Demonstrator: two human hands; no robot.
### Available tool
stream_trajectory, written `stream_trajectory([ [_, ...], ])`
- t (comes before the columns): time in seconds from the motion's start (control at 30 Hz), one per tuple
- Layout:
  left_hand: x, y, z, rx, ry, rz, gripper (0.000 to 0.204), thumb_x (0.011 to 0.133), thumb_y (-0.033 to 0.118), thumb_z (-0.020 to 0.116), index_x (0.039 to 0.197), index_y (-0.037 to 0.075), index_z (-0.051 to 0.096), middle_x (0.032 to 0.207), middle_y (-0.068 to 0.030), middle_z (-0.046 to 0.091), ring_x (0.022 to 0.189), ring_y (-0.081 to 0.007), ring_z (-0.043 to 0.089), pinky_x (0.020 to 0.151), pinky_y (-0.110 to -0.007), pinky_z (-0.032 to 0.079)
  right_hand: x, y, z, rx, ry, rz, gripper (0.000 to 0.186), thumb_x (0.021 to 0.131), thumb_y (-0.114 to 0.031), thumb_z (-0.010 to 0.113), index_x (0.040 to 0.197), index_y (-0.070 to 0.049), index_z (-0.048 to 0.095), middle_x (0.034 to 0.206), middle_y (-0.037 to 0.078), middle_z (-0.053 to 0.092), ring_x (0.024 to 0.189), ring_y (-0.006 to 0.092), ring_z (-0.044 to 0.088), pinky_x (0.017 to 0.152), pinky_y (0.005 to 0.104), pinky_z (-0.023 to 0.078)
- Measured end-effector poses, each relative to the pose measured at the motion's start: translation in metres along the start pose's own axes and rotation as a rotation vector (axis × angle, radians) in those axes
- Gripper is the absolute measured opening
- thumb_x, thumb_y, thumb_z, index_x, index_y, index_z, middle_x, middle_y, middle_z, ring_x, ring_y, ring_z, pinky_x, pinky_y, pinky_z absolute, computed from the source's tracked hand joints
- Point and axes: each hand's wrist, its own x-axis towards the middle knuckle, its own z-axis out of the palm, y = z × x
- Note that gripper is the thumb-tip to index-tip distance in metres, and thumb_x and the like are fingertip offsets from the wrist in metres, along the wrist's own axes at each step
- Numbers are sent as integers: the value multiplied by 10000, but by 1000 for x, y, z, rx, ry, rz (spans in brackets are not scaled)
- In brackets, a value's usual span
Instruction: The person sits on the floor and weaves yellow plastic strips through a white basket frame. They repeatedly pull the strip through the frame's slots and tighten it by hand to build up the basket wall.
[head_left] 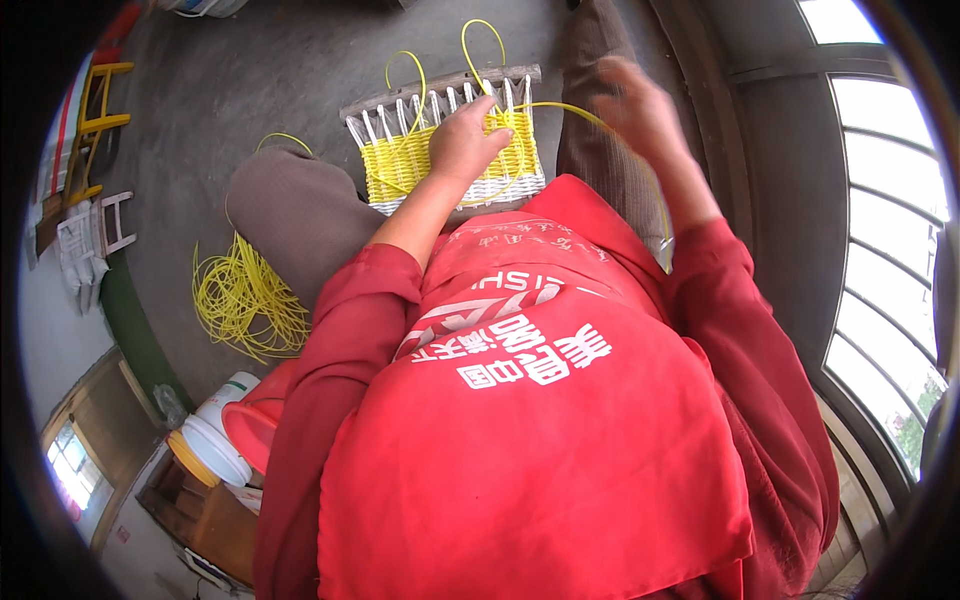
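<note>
A small panel (395,165) woven in yellow and white cord, with white lengthwise strands tied to a wooden bar (525,73), lies between my knees. My left hand (462,140) is on its upper middle, fingers curled onto the weave. Loose yellow cord (555,105) loops above the panel and runs rightward to my right hand (635,110), which is raised beside my right leg and blurred; whether it grips the cord I cannot tell. A big tangle of yellow cord (250,300) lies on the floor by my left leg (280,200).
A yellow-framed stool (105,123) and a small pale stool (115,228) stand at the far left. Stacked buckets and a red basin (250,430) sit at lower left, near a wooden cabinet (185,515). A barred window (880,180) runs along my right.
</note>
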Motion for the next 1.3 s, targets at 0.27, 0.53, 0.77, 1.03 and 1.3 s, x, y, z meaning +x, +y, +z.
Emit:
stream_trajectory([
  [0.27, 16, 1, 2, 203, -108, 49, 209, 758, 234, 568, 894, 86, 627, 921, -160, 657, 854, -362, 625, 727, -482, 493, 16, 12, 82, -157, -510, 219, 273, 764, -315, 651, 926, -97, 681, 897, 141, 675, 849, 327, 642, 758, 404, 504],
  [0.53, 28, -9, -19, 281, -120, -49, 252, 777, 304, 541, 785, 89, 673, 786, -188, 639, 760, -389, 615, 668, -470, 475, 6, 24, 77, -53, -294, 25, 176, 776, -229, 592, 866, -107, 682, 820, 160, 653, 790, 358, 622, 718, 416, 501],
  [0.77, 34, -27, 11, 155, 136, 40, 222, 775, 261, 587, 873, 90, 688, 787, -174, 648, 768, -344, 636, 664, -430, 488, -5, 11, 53, -178, -425, 17, 155, 786, -215, 573, 820, -89, 656, 794, 162, 644, 780, 363, 616, 699, 436, 497],
  [1.03, 32, -26, 11, 32, 106, -75, 304, 757, 186, 602, 1042, 97, 655, 694, -116, 641, 641, -256, 626, 619, -365, 477, -68, 83, -69, -239, -220, 320, 162, 811, -184, 593, 848, -33, 639, 713, 181, 594, 632, 303, 576, 614, 375, 463],
  [1.3, 30, -37, 15, -51, 167, -46, 384, 745, 150, 580, 1109, 39, 623, 652, -99, 629, 608, -213, 615, 615, -337, 475, -282, 312, -199, -1055, -484, 845, 223, 832, -226, 567, 883, -47, 689, 919, 140, 674, 890, 335, 646, 754, 435, 515],
])
